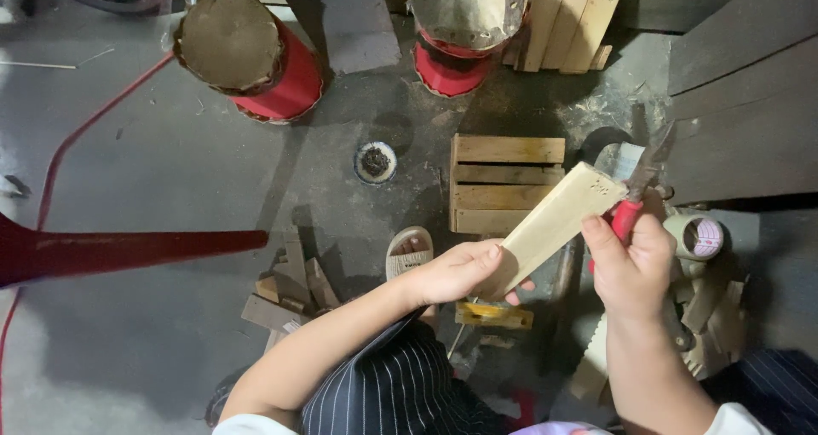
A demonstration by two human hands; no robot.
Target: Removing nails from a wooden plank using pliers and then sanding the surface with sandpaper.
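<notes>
From the head camera I look straight down at my two hands over a grey concrete floor. My left hand is closed around the lower end of a pale flat wooden slat, thumb on its top face and fingers wrapped under it; the slat slopes up to the right, held in the air above my lap. My right hand is shut tight on the red handle of a pair of pliers, and the dark metal head of the pliers sits right at the upper end of the slat, touching or just beside its corner; I cannot tell whether the head bites anything. A few small dark marks show on that end of the slat.

Below the slat on the floor stands a small wooden slatted crate, and just left of it a small round white dish with dark contents. A beige sandal shows beside my left wrist, with loose wood offcuts further left. Two red drum-like stools with worn tops stand at the top. A roll of tape lies just right of my right hand.
</notes>
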